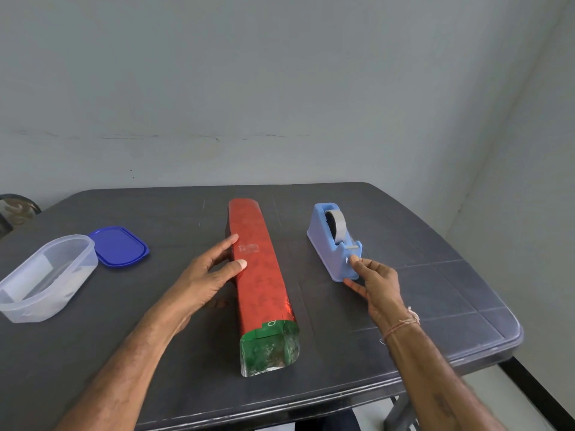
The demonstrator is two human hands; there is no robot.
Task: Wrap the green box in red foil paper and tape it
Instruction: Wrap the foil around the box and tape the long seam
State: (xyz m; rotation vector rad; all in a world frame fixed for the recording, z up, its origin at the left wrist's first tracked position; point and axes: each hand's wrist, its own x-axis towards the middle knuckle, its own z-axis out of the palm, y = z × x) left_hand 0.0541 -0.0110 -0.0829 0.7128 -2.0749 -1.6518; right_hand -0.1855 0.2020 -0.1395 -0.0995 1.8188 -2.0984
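long green box (269, 349), near end bare, the rest wrapped in shiny red foil paper (259, 284), lies mid dark tabletop (435, 290) | left grip (205, 272) released, fingers pressing foil | right grip (373, 284) pinching blue plastic tape dispenser (334, 244), right | clear plastic tub (18, 303), blue lid (119, 247) left

Clear plastic tub (37, 309) beside blue lid (119, 247), dark table (404, 306), grey wall (280, 88)

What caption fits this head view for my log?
Left hand rests on the green box, mostly wrapped in red foil, while the right hand touches the front of the blue tape dispenser.
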